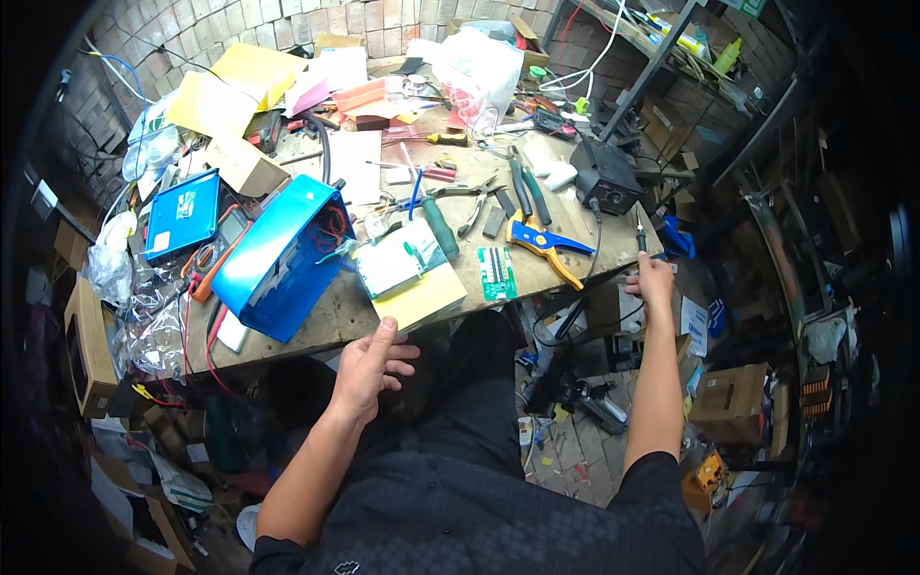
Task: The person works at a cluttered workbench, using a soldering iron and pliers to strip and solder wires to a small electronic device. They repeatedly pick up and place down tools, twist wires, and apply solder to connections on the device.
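At the table's right corner my right hand (656, 280) is closed round the dark handle of a soldering iron (641, 233), its tip pointing away from me. My left hand (369, 366) hangs at the front edge with thumb and fingers apart and nothing visible in it. Just beyond its thumb lies a yellow block (426, 295), with a white box-like piece bearing a green circuit board (395, 261) on top. To the right a small green circuit board (496, 273) lies flat beside a blue-and-yellow wire stripper (548, 244). Left of the block, a blue box (278, 264) lies tilted, wires at its opening.
A black soldering station (608, 176) stands at the right, its cable hanging over the edge. Green-handled pliers (529, 187) and screwdrivers (436, 173) lie mid-table. A blue lid (183, 213) and a multimeter (230, 226) are at the left. Papers and a plastic bag (479, 72) crowd the back.
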Available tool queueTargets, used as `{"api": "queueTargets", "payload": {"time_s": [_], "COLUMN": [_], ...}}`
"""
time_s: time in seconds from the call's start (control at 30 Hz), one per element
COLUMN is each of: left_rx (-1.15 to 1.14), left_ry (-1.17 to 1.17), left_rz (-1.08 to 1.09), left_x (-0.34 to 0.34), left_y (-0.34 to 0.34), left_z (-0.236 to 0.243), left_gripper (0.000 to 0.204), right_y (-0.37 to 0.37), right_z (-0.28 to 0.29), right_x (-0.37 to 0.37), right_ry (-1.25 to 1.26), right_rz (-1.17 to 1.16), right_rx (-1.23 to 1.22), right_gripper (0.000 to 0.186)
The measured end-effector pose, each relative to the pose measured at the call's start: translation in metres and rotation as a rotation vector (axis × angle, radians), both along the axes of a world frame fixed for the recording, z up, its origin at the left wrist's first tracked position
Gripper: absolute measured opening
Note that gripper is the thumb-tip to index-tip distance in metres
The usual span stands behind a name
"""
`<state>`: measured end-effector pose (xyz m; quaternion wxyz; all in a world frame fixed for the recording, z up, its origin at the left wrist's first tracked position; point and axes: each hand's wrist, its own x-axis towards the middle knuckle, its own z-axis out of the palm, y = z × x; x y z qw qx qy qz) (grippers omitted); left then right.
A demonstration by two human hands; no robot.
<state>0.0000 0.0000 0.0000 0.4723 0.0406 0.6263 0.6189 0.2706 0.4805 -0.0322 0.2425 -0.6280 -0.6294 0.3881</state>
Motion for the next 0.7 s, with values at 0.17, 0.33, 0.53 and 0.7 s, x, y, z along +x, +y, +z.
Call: {"api": "queueTargets", "payload": {"time_s": [0.17, 0.33, 0.53, 0.7], "left_rx": [0.011, 0.015, 0.029, 0.066], "left_ry": [-0.061, 0.048, 0.148, 0.05], "left_rz": [0.058, 0.134, 0.218, 0.114], "left_x": [0.005, 0.009, 0.011, -0.005], "left_y": [0.005, 0.009, 0.007, -0.007], "left_z": [0.002, -0.006, -0.005, 0.0], "left_gripper": [0.083, 0.071, 0.052, 0.044], "right_y": [-0.007, -0.067, -0.214, -0.272], "right_z": [0.002, 0.041, 0.079, 0.051], "right_x": [0.002, -0.027, -0.112, -0.16], "right_ry": [0.056, 0.526, 0.654, 0.733], "right_rz": [-0.04, -0.129, 0.462, 0.602], "right_rx": [0.038, 0.192, -0.139, -0.286], "right_gripper": [0.05, 0.042, 0.04, 0.031]}}
